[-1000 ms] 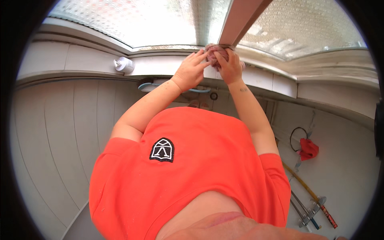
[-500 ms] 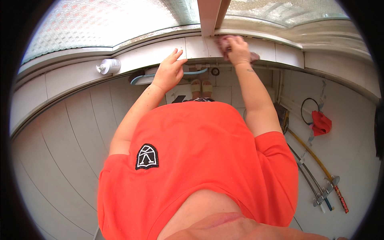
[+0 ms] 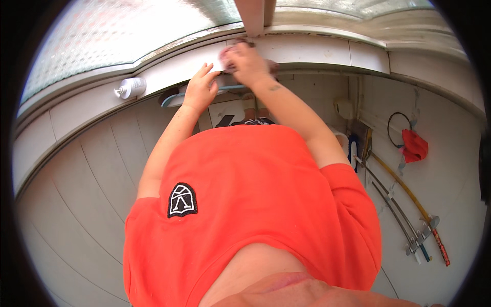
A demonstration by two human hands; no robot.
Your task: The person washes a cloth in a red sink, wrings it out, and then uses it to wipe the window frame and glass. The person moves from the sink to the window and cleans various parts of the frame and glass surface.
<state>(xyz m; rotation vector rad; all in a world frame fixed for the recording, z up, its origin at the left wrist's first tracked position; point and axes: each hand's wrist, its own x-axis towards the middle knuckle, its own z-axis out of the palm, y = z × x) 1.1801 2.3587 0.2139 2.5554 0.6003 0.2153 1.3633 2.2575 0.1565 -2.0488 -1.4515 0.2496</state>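
Note:
A dark reddish cloth [image 3: 228, 53] is bunched under my right hand [image 3: 247, 65], which grips it against the white tiled window sill [image 3: 307, 49]. The hand is slightly blurred, and some of the cloth sticks out by the wrist. To its left, my left hand [image 3: 201, 89] holds nothing; its fingers are apart and reach to the front edge of the sill. A white bottle with a pump or nozzle top [image 3: 132, 87] lies on its side farther left on the sill.
Textured window glass [image 3: 138, 30] and a frame post [image 3: 251, 18] rise behind the sill. Below it is a pale blue-edged object [image 3: 174, 100], partly hidden. On the right wall hang long-handled tools [image 3: 404, 189] and a red cloth [image 3: 414, 146].
My right hand has swept the cloth leftward along the sill, past the frame post, close to my left hand. My left hand has shifted slightly left and down.

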